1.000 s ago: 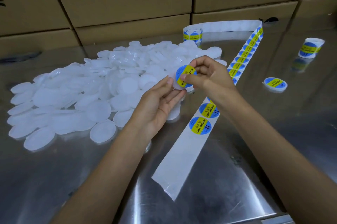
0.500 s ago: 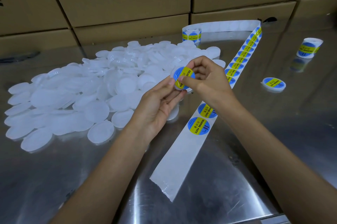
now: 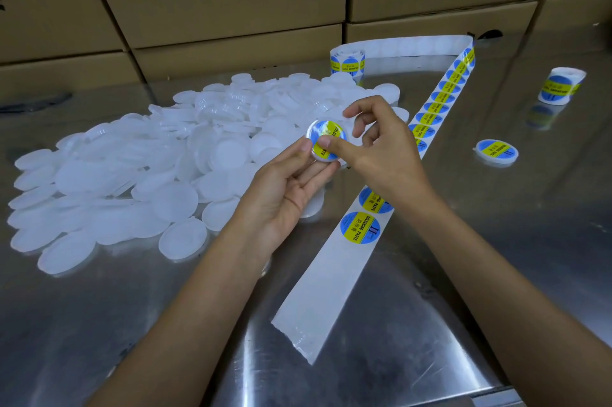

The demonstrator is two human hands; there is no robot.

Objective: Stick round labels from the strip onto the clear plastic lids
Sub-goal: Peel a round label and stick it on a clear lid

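The left hand (image 3: 284, 188) cradles a small round clear plastic lid (image 3: 326, 143) on its upturned, nearly straight fingers; the right hand (image 3: 381, 148) presses its thumb onto the round blue-and-yellow label (image 3: 331, 135) on that lid, its other fingers loosely bent and holding nothing — by my reading the label is being smoothed down. Just right of the held lid runs the long white backing strip (image 3: 331, 280), its near end stripped bare, many labels left further up towards its roll (image 3: 347, 62); well right of the held lid lie one finished labelled lid (image 3: 496, 151) and a second roll (image 3: 561, 85). Left of the held lid spreads a big heap of unlabelled lids (image 3: 132, 181) on the steel counter (image 3: 463, 274) — so most work remains; the thumb hides the label's centre, and whether the edges are stuck I cannot tell.
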